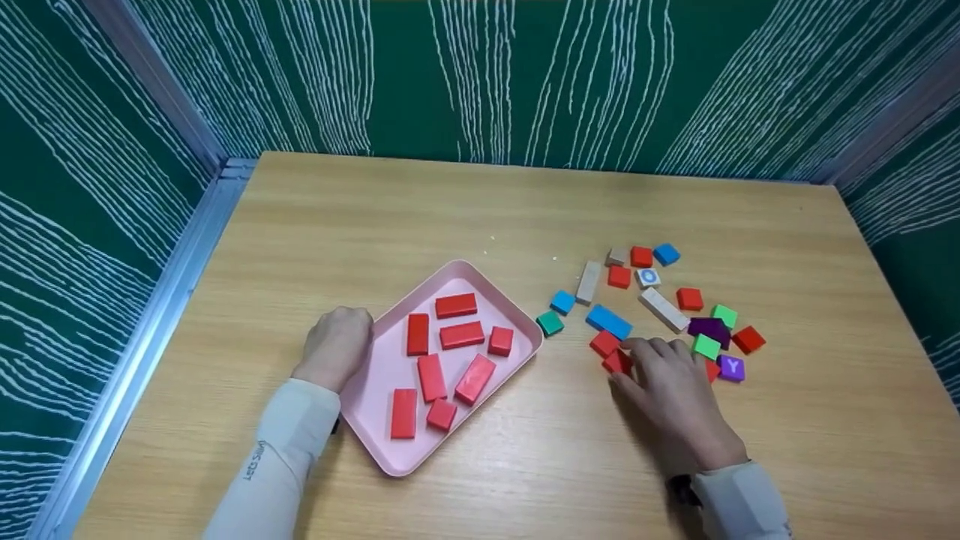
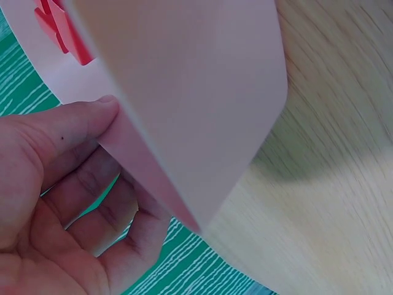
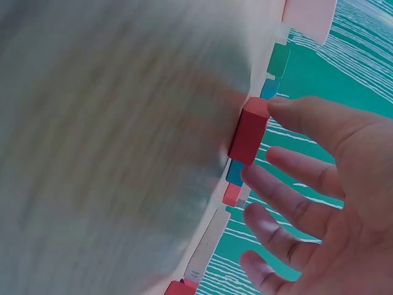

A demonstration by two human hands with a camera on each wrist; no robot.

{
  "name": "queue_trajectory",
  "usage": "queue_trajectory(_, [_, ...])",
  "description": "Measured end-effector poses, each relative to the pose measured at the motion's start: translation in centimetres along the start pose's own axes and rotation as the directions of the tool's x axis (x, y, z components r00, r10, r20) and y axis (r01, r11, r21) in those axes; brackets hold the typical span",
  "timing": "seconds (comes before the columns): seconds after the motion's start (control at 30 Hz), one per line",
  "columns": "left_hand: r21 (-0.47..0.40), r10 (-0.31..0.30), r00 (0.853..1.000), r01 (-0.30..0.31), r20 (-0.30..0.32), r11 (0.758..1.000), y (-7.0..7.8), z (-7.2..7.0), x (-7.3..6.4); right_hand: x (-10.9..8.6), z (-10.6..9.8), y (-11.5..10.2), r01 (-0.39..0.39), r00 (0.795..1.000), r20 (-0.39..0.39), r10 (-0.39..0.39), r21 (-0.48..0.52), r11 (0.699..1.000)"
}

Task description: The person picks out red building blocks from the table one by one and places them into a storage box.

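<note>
My left hand (image 1: 339,345) grips the left rim of a pink tray (image 1: 390,459), thumb over the edge and fingers beneath it in the left wrist view. Several red blocks (image 1: 403,414), long and short, lie spread in the tray. My right hand (image 1: 671,382) is at the near side of a loose group of coloured blocks. Its thumb and a fingertip bracket a red block (image 3: 249,131), tips right at the block's two ends, with the other fingers spread apart. Another red block (image 1: 604,343) lies just beyond that one.
Around my right hand lie a blue block (image 1: 609,322), a green block (image 1: 550,323), wooden blocks (image 1: 664,310), a purple piece (image 1: 709,330) and several small cubes. The wooden table (image 1: 420,202) meets green, white-streaked walls (image 1: 405,82) at the back and sides.
</note>
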State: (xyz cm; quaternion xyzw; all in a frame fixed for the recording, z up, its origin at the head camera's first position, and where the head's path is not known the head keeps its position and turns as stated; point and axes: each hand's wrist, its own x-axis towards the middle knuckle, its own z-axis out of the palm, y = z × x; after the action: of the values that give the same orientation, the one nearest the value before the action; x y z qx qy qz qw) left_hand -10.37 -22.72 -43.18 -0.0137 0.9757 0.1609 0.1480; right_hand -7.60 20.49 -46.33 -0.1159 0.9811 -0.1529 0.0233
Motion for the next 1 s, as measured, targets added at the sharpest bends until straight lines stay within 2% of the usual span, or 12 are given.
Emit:
queue_trajectory(0.17, [0.039,0.018,1.0,-0.018,-0.017,0.999,0.0,0.3,0.1,0.2,0.1,-0.2,0.023,1.0,0.01,-0.023,-0.015,1.0])
queue_trajectory(0.37, [0.07,0.048,0.997,-0.044,-0.059,0.997,-0.2,0.4,0.2,0.8,-0.3,-2.0,0.073,0.996,-0.049,-0.073,0.01,0.997])
queue_trajectory(0.5, [0.06,0.078,0.992,-0.073,-0.101,0.996,-0.2,0.1,0.2,1.8,-0.8,-4.9,0.095,0.994,-0.052,-0.092,0.053,0.994])
queue_trajectory(0.63, [0.051,0.064,0.993,-0.058,-0.104,0.997,-0.5,-0.1,0.0,3.3,-0.7,-8.9,0.185,0.982,-0.053,-0.18,0.091,0.979])
queue_trajectory(0.77, [0.069,0.044,0.995,-0.038,-0.09,0.997,-0.4,0.0,0.1,4.5,0.3,-12.7,0.275,0.961,-0.057,-0.271,0.089,0.957])
queue_trajectory(0.83, [0.083,0.039,0.996,-0.032,-0.084,0.996,-0.2,0.1,0.2,5.0,1.0,-14.3,0.296,0.955,-0.044,-0.293,0.08,0.952])
queue_trajectory(1.0, [0.102,0.044,0.994,-0.033,-0.102,0.994,0.0,0.3,0.5,5.8,2.7,-17.0,0.348,0.937,-0.009,-0.348,0.042,0.936])
